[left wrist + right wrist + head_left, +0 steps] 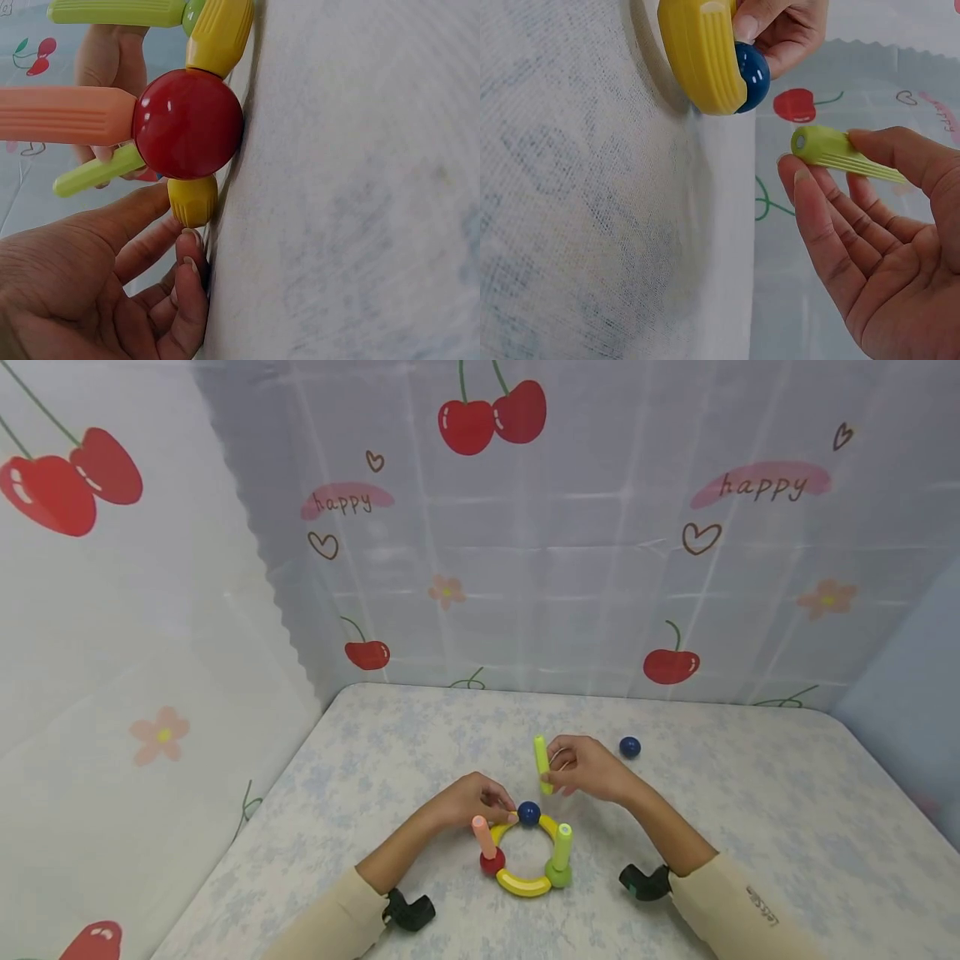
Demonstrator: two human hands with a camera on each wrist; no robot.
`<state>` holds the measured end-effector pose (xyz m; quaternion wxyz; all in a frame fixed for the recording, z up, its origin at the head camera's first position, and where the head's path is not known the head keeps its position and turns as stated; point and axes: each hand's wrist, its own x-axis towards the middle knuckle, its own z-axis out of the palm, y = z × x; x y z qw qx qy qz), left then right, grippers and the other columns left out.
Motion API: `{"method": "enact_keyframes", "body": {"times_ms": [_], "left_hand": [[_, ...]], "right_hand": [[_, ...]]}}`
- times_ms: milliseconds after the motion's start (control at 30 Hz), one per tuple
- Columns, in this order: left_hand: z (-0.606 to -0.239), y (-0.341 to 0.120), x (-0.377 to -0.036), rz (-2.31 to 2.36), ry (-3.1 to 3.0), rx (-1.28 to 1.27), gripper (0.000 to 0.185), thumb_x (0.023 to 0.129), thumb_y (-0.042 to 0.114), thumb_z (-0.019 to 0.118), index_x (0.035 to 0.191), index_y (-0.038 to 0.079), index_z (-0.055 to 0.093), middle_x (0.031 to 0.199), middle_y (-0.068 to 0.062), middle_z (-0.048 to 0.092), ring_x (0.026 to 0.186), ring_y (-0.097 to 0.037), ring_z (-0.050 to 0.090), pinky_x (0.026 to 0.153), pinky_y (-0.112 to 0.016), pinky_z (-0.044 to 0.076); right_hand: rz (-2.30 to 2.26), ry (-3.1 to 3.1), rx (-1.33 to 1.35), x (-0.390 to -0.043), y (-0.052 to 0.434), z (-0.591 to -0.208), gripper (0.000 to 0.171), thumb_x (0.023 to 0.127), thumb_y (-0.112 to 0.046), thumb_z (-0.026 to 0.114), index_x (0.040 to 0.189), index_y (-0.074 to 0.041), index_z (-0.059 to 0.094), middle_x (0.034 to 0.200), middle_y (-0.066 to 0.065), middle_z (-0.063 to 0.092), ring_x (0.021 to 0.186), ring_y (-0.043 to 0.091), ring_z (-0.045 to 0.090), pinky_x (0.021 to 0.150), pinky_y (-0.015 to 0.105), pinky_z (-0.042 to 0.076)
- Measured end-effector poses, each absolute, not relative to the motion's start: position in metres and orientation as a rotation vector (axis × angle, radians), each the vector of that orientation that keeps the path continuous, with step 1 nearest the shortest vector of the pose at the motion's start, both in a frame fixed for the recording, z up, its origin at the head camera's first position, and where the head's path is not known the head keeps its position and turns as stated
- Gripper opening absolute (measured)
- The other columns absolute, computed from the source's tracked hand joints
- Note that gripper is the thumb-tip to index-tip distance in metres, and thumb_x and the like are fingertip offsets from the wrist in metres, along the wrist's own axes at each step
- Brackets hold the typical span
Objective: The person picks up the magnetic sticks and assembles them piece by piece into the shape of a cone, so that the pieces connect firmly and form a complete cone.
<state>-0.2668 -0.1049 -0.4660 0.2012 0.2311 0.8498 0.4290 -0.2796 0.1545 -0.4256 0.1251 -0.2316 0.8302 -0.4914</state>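
Between thumb and fingertips, my right hand pinches a light green magnetic stick, raised above the table; a metal dot shows on its end. My left hand grips a yellow curved magnetic stick at the far left of a ring, its thumb beside a dark blue ball. The ring joins yellow curved sticks with the blue ball, a red ball and a green ball. An orange-pink stick rises from the red ball, and another light green stick from the green one.
Behind the right hand, a loose dark blue ball lies on the pale flowered tablecloth. Printed curtains stand at the back and left of the table. A black wrist-worn device sits at each sleeve cuff.
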Motion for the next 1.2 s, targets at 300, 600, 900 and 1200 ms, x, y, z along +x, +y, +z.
{"method": "enact_keyframes", "body": {"times_ms": [300, 600, 900, 1200], "left_hand": [[-0.465, -0.107, -0.267, 1.195, 2.37, 0.662, 0.008, 0.091, 0.02, 0.078, 0.093, 0.013, 0.08, 0.079, 0.002, 0.07, 0.069, -0.012, 0.059, 0.06, -0.024, 0.046], [-0.464, -0.107, -0.267, 1.177, 2.384, 0.657, 0.008, 0.091, 0.021, 0.078, 0.095, 0.014, 0.08, 0.081, 0.005, 0.069, 0.071, -0.011, 0.059, 0.061, -0.024, 0.046], [-0.466, -0.107, -0.267, 1.184, 2.372, 0.679, 0.008, 0.091, 0.02, 0.077, 0.095, 0.013, 0.08, 0.076, 0.003, 0.067, 0.065, -0.01, 0.055, 0.057, -0.024, 0.043], [-0.467, -0.106, -0.269, 1.189, 2.371, 0.67, 0.008, 0.091, 0.021, 0.078, 0.095, 0.014, 0.08, 0.073, 0.002, 0.066, 0.062, -0.011, 0.053, 0.054, -0.024, 0.041]], "right_hand": [[-1.412, 2.35, -0.837, -0.274, 0.152, -0.424, 0.024, 0.091, -0.009, 0.076, 0.109, -0.001, 0.062, 0.092, 0.009, 0.071, 0.084, 0.024, 0.073, 0.07, 0.047, 0.061], [-1.374, 2.324, -0.966, -0.271, 0.147, -0.427, 0.022, 0.092, -0.009, 0.076, 0.109, -0.005, 0.064, 0.097, 0.005, 0.072, 0.09, 0.022, 0.072, 0.076, 0.031, 0.06], [-1.369, 2.313, -1.005, -0.271, 0.145, -0.43, 0.021, 0.09, -0.007, 0.077, 0.107, -0.005, 0.065, 0.097, 0.007, 0.073, 0.092, 0.022, 0.071, 0.08, 0.031, 0.059], [-1.349, 2.33, -0.983, -0.271, 0.143, -0.433, 0.021, 0.091, -0.009, 0.077, 0.107, -0.005, 0.065, 0.097, 0.005, 0.074, 0.094, 0.021, 0.071, 0.078, 0.029, 0.059]]}}
